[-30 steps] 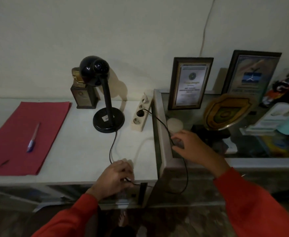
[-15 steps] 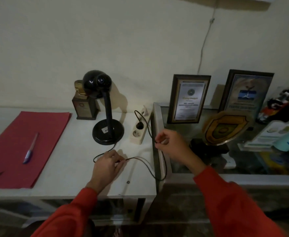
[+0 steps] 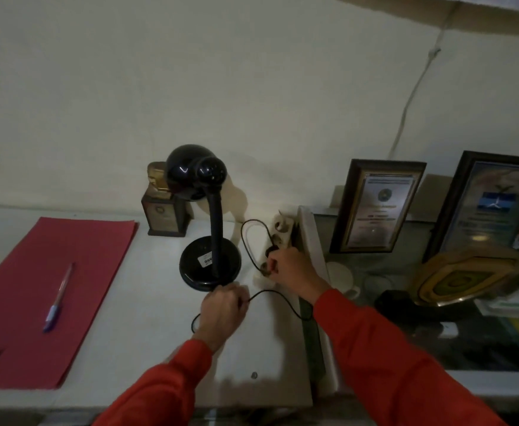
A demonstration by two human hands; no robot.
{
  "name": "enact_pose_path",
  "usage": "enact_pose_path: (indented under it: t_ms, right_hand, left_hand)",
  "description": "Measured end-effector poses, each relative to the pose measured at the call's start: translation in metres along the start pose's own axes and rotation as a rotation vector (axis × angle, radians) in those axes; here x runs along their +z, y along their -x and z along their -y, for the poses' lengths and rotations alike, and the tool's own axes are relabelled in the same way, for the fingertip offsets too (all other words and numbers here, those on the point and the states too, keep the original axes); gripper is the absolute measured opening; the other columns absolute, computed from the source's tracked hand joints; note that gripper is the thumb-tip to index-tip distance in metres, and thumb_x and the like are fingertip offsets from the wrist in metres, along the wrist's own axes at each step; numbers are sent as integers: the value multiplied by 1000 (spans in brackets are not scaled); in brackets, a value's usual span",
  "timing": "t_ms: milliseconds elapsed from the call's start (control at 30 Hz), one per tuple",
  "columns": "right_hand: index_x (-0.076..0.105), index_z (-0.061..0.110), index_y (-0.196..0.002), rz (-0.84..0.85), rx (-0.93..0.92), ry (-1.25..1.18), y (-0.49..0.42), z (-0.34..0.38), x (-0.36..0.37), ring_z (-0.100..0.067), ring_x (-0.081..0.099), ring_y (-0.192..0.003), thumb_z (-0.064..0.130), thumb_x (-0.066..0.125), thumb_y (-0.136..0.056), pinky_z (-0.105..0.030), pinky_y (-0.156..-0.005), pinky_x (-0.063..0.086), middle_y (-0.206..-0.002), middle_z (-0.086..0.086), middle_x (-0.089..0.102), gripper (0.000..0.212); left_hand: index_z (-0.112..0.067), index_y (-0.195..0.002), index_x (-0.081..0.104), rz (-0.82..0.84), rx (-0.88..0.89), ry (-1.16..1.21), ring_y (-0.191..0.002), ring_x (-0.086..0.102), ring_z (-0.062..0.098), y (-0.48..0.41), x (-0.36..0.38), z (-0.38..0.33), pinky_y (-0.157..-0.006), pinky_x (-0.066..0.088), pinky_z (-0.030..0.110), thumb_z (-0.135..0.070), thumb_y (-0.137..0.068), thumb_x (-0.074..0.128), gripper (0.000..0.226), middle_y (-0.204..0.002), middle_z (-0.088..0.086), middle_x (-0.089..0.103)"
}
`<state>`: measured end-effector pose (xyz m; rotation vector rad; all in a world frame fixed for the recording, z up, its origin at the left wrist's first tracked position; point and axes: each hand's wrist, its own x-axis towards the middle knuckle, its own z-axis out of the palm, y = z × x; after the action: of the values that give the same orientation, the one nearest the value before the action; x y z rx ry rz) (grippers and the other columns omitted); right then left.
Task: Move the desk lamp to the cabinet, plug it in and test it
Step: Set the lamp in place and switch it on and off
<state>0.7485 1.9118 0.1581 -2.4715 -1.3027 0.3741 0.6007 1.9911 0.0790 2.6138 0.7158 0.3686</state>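
A black desk lamp [image 3: 210,265] stands unlit on the white cabinet top [image 3: 135,318], its round head turned toward the wall. Its thin black cord [image 3: 285,298] loops across the top. My left hand [image 3: 222,313] is closed on the cord just in front of the lamp base. At the white power strip [image 3: 278,238], which lies against the raised edge of the glass case, my right hand [image 3: 292,270] pinches the cord beside the black plug [image 3: 272,251]. That plug sits in a middle socket.
A red folder [image 3: 52,290] with a purple pen [image 3: 58,298] lies at the left. A small trophy [image 3: 164,207] stands behind the lamp. The glass-topped case [image 3: 405,318] at the right carries framed certificates [image 3: 376,207], a shield plaque [image 3: 464,279] and other items.
Both hands have moved up from the cabinet's front edge, drawing the cord onto the top. My right hand has gone to the power strip; my left now holds the cord near the lamp base.
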Motion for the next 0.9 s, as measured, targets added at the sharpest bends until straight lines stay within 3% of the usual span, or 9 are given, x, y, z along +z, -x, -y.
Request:
enact_pose_path:
  t_ms: [133,267,400,467,533,633,700,767,900]
  right_hand:
    - [72,-2,-85,34,21,-52,-6,-1,10,-25,67,-90,4,69,-78,-25,-72,51,-96,-14,71,9]
    - [70,1,-88,69,-2,-89,-9,0,9,-19,64,-83,1,71,-75,-21,-68,46,-95,-12,71,13]
    - [67,4,-100,120,-46,-86,-20,18,6,-23,63,-90,1,65,-79,-28,-77,51,-100,-14,69,21]
    - [65,7,-104,112,-29,-140,-27,32,7,-22,62,-89,4,66,-79,-26,-73,50,-99,-11,68,25]
    - [60,10,-107,130,-10,-238,-34,47,11,-16,57,-84,7,67,-77,-17,-62,43,-95,-6,63,31]
    - [53,11,-121,197,36,-295,-40,64,25,-12,54,-91,15,71,-74,-16,-67,41,-115,-5,60,51]
    - [49,10,-126,168,94,-269,-42,68,29,-19,56,-103,18,70,-75,-23,-74,49,-125,-9,56,55]
    - [44,8,-128,109,134,-148,-43,70,28,-30,51,-118,19,66,-78,-36,-92,50,-131,-14,46,56]
    - [35,13,-137,3,46,-51,-41,76,19,-34,37,-125,22,65,-77,-42,-103,42,-135,-13,36,68]
  left_hand:
    - [-27,-99,63,22,95,-35,-84,56,23,4,2,10,-71,45,35,-34,-87,53,17,-99,-5,63]
    - [-25,-83,65,-44,156,85,-67,57,23,14,-7,26,-57,43,29,-24,-84,58,8,-79,-2,65]
    - [-20,-71,66,-105,-88,224,-65,63,22,10,-22,46,-54,44,26,-23,-81,65,11,-74,1,70]
    - [-17,-74,67,-150,-197,249,-68,62,24,4,-30,56,-56,44,28,-20,-77,69,5,-78,5,69]
    - [-13,-83,65,-186,-263,265,-76,60,29,-2,-37,67,-62,46,32,-13,-73,69,11,-84,11,65]
    - [-7,-112,60,-165,-294,245,-95,56,34,-13,-45,86,-82,51,39,-9,-69,69,44,-106,17,58]
    - [-7,-130,48,-82,-275,238,-113,50,36,-22,-48,96,-97,46,40,-13,-68,71,66,-127,20,49]
    - [-8,-141,32,18,-230,227,-131,36,39,-31,-51,106,-108,34,42,-21,-70,72,83,-146,22,33]
    - [-4,-146,14,197,-131,273,-144,19,31,-42,-53,121,-120,19,40,-25,-78,72,92,-155,21,19]
